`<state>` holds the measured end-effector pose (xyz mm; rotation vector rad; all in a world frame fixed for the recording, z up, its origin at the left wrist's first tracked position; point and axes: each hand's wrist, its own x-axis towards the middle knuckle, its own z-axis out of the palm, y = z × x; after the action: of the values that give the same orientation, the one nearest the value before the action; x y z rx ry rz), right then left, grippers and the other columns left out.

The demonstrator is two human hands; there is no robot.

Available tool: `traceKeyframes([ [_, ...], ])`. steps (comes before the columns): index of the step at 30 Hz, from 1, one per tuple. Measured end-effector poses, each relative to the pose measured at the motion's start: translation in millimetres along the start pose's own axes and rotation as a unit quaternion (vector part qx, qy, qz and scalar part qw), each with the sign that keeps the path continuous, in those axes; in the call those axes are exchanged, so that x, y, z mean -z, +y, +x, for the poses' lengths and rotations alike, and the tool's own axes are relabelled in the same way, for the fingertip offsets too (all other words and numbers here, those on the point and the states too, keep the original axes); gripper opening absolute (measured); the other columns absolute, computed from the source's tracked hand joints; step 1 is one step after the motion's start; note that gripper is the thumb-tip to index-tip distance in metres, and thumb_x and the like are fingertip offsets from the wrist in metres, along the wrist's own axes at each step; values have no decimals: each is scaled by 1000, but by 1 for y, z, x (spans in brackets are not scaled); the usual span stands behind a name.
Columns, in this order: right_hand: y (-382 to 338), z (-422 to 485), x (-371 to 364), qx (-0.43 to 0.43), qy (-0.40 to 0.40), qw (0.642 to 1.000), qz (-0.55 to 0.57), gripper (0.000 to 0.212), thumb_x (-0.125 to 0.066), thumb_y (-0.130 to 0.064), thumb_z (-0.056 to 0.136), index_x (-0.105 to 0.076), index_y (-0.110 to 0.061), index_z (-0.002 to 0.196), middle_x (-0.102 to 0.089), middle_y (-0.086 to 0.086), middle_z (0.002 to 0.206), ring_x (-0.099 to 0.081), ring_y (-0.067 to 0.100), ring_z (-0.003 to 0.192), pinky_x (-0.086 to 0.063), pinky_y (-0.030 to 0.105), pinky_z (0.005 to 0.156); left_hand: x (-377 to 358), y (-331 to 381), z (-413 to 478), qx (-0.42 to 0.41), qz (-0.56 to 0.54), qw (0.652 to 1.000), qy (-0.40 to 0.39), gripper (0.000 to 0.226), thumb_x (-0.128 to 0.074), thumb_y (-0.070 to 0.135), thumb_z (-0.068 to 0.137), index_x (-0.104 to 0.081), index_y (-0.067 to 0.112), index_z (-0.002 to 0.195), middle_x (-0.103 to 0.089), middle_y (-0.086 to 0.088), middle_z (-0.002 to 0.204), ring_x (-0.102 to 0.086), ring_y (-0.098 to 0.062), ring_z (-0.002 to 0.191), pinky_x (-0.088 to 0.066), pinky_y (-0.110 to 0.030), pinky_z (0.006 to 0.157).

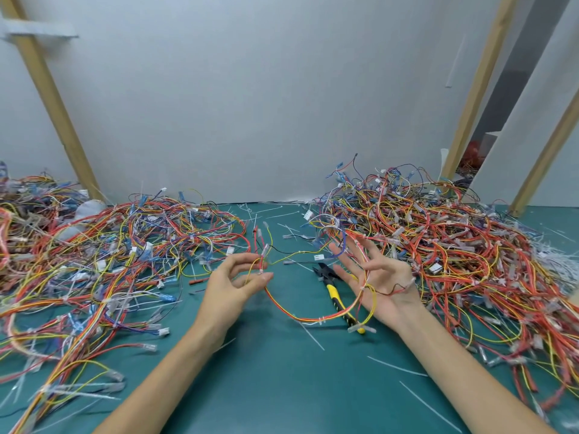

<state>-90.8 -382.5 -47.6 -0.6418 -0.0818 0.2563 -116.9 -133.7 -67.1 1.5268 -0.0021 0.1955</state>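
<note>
Head view: one wire bundle [302, 318] hangs in a loop at centre frame, just above the green mat [282, 393]. Left hand [233, 281] pinches one end between curled fingers; right hand [383, 278] is spread wide, palm up, with the wires only draped across it. Cutters [336, 294] lie on the mat under the loop, untouched. Cut ties [396, 369] litter the lower right, so some work looks done. Big heaps at left [103, 245] and right [445, 242] - can't tell which is finished, but probably plenty left.
</note>
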Motion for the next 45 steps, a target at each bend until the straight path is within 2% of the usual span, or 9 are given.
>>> traceKeyframes([
  [4, -4, -1, 1, -17, -85, 996, 33, 72, -48, 11, 60, -48, -8, 130, -43, 11, 152, -50, 37, 132, -42, 55, 106, 0, 1, 0, -43, -6, 999, 3, 33, -66, -6, 85, -57, 12, 110, -65, -12, 114, -73, -21, 79, -52, -18, 63],
  [8, -8, -1, 5, -50, -141, 989, 1, 85, -65, 1, 51, -46, -3, 134, -47, 13, 149, -45, 33, 136, -39, 51, 110, 4, -1, 2, -98, 28, 995, 19, 30, -54, -10, 90, -56, 15, 107, -68, -6, 111, -71, -14, 74, -46, -14, 60],
  [13, -3, 4, 10, -73, -51, 996, -19, 70, -40, 18, 71, -47, 5, 138, -60, 14, 134, -69, 22, 104, -59, 29, 78, 8, -3, 6, -140, 48, 989, 27, 33, -46, -14, 93, -53, 16, 102, -73, -2, 100, -62, -10, 68, -43, -11, 60],
  [16, -1, 5, 7, -118, -25, 992, -40, 49, -67, -13, 79, -63, 7, 123, -69, 16, 118, -72, 21, 92, -59, 26, 67, 9, -4, 9, -131, 42, 990, 17, 29, -49, -11, 93, -53, 15, 102, -75, 5, 96, -65, -11, 66, -43, -13, 57],
  [19, 4, 5, 5, -114, 16, 974, -194, 44, -65, -35, 81, -72, 1, 107, -72, 13, 104, -71, 15, 79, -58, 22, 65, 8, -4, 9, -117, 41, 992, 10, 23, -53, -7, 93, -60, 14, 101, -76, 4, 93, -71, -13, 73, -45, -13, 57],
  [24, 15, 3, 3, -116, -9, 933, -342, 33, -70, -8, 75, -68, 1, 106, -72, 11, 100, -69, 12, 66, -53, 17, 57, 6, -7, 10, -59, 5, 998, -9, 19, -57, 0, 94, -66, 14, 103, -75, -2, 93, -73, -12, 81, -49, -14, 60],
  [29, 16, 4, 8, -108, -17, 956, -274, 40, -56, 16, 84, -57, 3, 121, -68, 20, 119, -73, 31, 92, -60, 26, 72, 8, -4, 13, 29, -94, 994, -38, 19, -49, 15, 98, -67, 9, 102, -76, -7, 96, -72, -15, 92, -50, -15, 66],
  [36, 25, 6, 7, -66, -40, 986, -150, 48, -54, 8, 78, -54, -4, 125, -66, 12, 126, -69, 37, 102, -60, 30, 72, 11, -3, 15, 92, -171, 979, -63, 38, -31, 18, 102, -66, 6, 107, -75, -7, 103, -72, -15, 94, -43, -28, 82],
  [45, 23, 5, 8, -57, -114, 986, -111, 52, -45, 11, 84, -51, -4, 133, -57, 9, 140, -62, 38, 117, -59, 32, 81, 9, -6, 15, 123, -208, 969, -59, 41, -28, 19, 101, -63, -1, 109, -72, -13, 107, -73, -18, 92, -44, -28, 77],
])
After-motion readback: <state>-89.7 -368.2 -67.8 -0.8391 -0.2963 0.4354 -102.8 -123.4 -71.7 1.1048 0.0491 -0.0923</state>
